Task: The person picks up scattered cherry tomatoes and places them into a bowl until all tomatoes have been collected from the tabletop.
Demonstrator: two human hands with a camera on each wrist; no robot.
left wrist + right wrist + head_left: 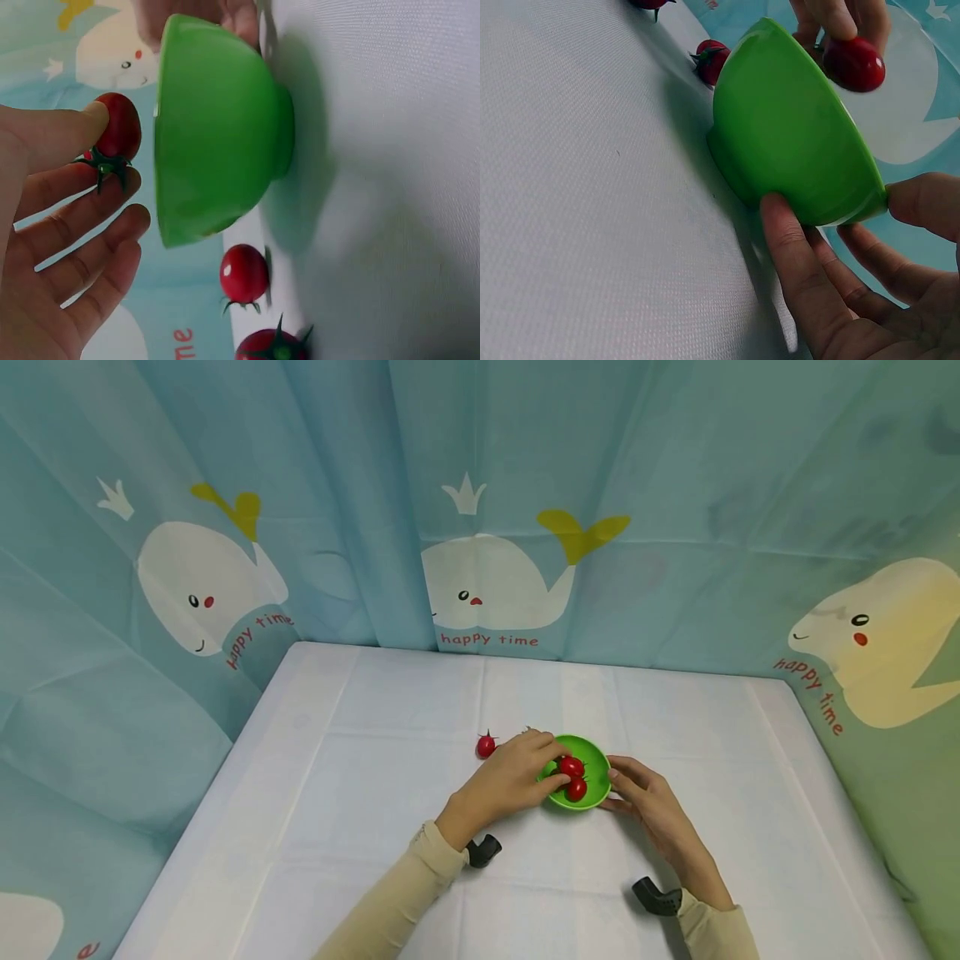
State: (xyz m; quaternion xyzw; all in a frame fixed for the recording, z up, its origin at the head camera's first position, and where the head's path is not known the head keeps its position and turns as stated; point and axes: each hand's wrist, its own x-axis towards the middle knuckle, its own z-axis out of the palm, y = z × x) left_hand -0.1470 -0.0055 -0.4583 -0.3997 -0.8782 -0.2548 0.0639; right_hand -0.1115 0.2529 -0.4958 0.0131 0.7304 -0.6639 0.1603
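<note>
My left hand [513, 777] pinches a red cherry tomato [120, 127] with a green stem between thumb and forefinger, just above the rim of a green bowl [602, 777]. In the head view red cherry tomatoes [576, 790] show at the bowl, beside the left fingertips. My right hand [660, 814] holds the bowl's right side, its thumb at the rim and a finger [784, 232] against the lower outside. The bowl stands upright on the white table. Much of its inside is hidden in both wrist views.
Left of the bowl lies a cherry tomato [486, 746] on the white tabletop [360, 793]. Another tomato [244, 274] lies near the bowl, mostly behind the left hand in the head view. Black devices [483, 851] sit at both wrists. A blue whale-print curtain [337, 527] borders the table.
</note>
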